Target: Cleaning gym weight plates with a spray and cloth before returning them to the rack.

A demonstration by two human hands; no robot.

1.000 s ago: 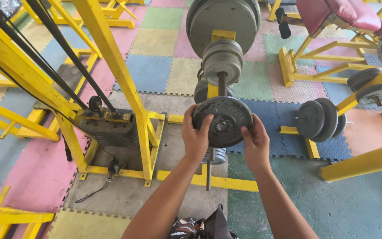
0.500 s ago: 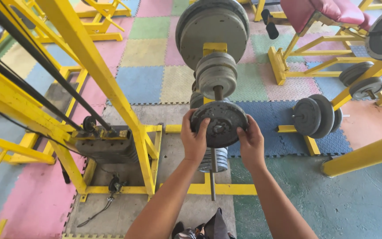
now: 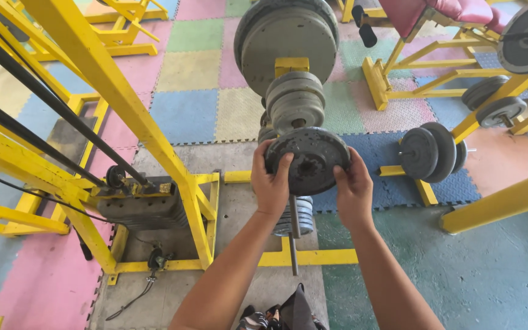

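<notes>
left of hands: a slanted yellow frame post (image 3: pixel 154 131) stands close beside the left hand (image 3: pixel 270 183), with the weight stack (image 3: pixel 145 208) at its foot
ahead: grey plates (image 3: pixel 294 101) and a large plate (image 3: pixel 287 40) on the yellow rack fill the space just behind the dark weight plate (image 3: pixel 308 160)
below: a steel peg (image 3: pixel 293 235) and stacked small plates (image 3: pixel 294 215) sit under the hands
right of hands: the right hand (image 3: pixel 354 189) has open room over the blue mat up to the plate pair (image 3: pixel 432 153)
lower right: bare green floor (image 3: pixel 478 275), bounded by a yellow beam (image 3: pixel 502 201)
</notes>
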